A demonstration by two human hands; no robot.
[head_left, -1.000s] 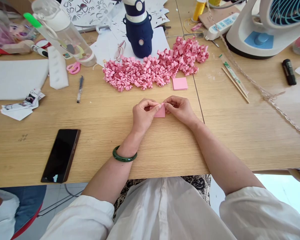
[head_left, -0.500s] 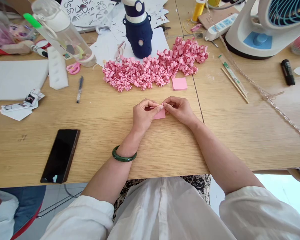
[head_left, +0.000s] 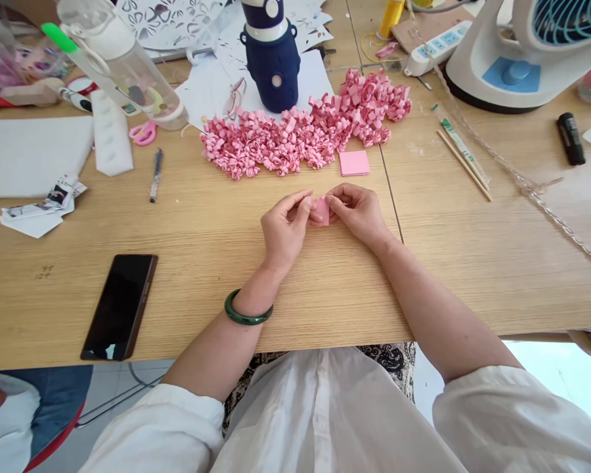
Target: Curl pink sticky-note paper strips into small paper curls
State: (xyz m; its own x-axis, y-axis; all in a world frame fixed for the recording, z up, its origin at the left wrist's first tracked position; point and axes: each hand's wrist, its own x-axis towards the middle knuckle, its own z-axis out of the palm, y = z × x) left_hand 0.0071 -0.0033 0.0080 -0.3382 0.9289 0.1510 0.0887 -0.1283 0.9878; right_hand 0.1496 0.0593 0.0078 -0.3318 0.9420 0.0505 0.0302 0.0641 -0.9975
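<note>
A small piece of pink paper [head_left: 322,211] is pinched between my two hands, just above the wooden table. My left hand [head_left: 286,226], with a green bangle on its wrist, grips the paper's left side between thumb and fingers. At the upper right edge, my right hand [head_left: 358,209] pinches it, partly hiding that side. Beyond the hands lies a stack of pink paper [head_left: 354,163]. Behind that stretches a long heap of curled pink paper pieces [head_left: 290,141].
A dark blue bottle [head_left: 274,72] stands behind the heap. To the left are a phone [head_left: 119,307], a pen [head_left: 156,175], pink scissors [head_left: 143,133] and a clear bottle [head_left: 138,82]. On the right are thin sticks [head_left: 464,164], a twisted cord [head_left: 546,205] and a fan [head_left: 505,72].
The pink paper has turned from lying flat and wide to a narrower, more upright position between my fingers. My left hand has rotated slightly and my right hand has lifted a little.
</note>
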